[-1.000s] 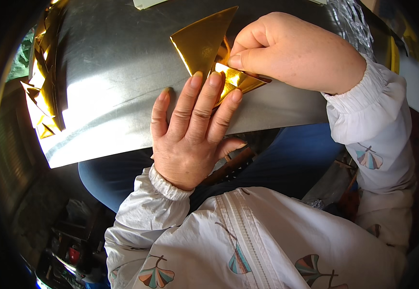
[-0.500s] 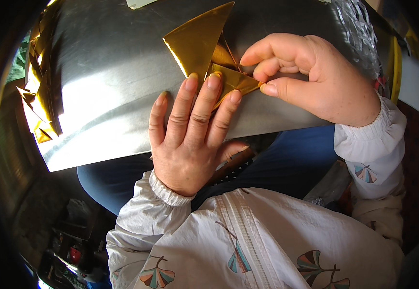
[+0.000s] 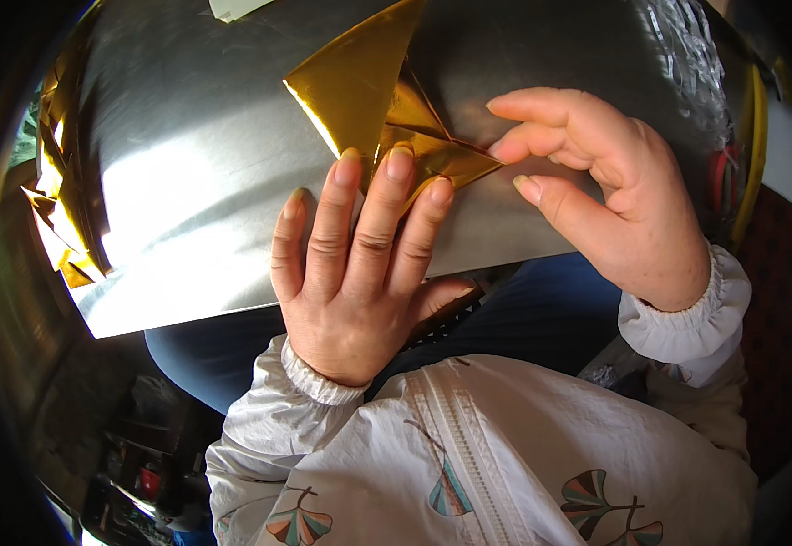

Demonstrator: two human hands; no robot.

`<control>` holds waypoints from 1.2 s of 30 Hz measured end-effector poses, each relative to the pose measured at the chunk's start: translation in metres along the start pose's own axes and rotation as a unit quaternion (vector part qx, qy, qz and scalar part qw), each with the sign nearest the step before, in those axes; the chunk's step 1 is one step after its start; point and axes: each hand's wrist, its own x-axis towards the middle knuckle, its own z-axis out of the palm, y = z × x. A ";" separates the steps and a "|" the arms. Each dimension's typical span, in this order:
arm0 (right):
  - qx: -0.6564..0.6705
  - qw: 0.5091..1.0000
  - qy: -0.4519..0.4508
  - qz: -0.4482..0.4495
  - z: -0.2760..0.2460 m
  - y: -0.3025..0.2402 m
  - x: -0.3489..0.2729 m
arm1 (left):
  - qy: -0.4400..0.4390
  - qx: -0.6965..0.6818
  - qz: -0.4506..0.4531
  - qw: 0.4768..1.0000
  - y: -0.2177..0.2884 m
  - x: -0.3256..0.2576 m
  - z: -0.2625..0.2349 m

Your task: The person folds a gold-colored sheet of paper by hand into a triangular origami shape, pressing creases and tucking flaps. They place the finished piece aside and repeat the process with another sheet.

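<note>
A partly folded sheet of shiny gold foil paper (image 3: 355,77) lies on the metal tabletop (image 3: 232,82), its large flap pointing away and a smaller folded corner reaching right. My left hand (image 3: 350,255) rests flat with fingers spread, its fingertips pressing the near edge of the gold paper. Just beyond the paper's right corner is my right hand (image 3: 624,191). Its thumb and fingers are parted, and nothing shows between them; the index and middle fingertips hover close to that corner. The paper's underside and the part beneath my left fingertips are hidden.
A stack of folded gold foil pieces (image 3: 68,200) stands along the table's left edge. Crinkled clear plastic (image 3: 683,64) lies at the far right, near a yellow strip (image 3: 753,155). A pale paper piece (image 3: 237,7) sits at the far edge. My knees (image 3: 214,355) are under the near edge.
My right thumb and fingers have let go of the paper's right corner, spread apart and drawn slightly right. My left hand keeps pressing the paper. The whole view has shifted a little.
</note>
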 end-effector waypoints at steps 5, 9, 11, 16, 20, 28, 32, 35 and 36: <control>-0.024 0.999 0.041 -0.015 0.008 0.002 0.003 | 0.017 0.018 0.003 1.000 0.001 0.002 0.002; -0.066 0.997 0.044 -0.023 0.008 0.000 0.005 | 0.014 0.018 0.000 1.000 0.001 0.001 0.001; -0.081 0.995 0.041 -0.032 0.007 -0.001 0.006 | 0.020 0.020 0.001 1.000 0.001 0.001 0.001; -0.102 0.993 0.037 -0.045 0.006 0.002 0.007 | 0.028 0.017 0.006 0.999 -0.001 0.002 0.002; -0.038 0.998 0.048 -0.021 0.004 0.000 0.008 | 0.026 0.012 0.004 1.000 -0.001 0.002 0.001; -0.157 0.983 0.044 -0.088 0.003 0.001 0.010 | 0.041 0.015 0.005 0.999 0.002 0.003 0.004; -0.139 0.986 0.052 -0.076 0.004 0.001 0.011 | 0.045 0.016 0.009 0.999 0.003 0.004 0.003; -0.135 0.987 0.043 -0.077 0.005 0.001 0.014 | 0.042 0.024 0.011 0.999 0.001 0.004 0.003; -0.145 0.985 0.049 -0.086 0.006 0.002 0.014 | 0.039 0.027 0.010 0.999 0.002 0.004 0.003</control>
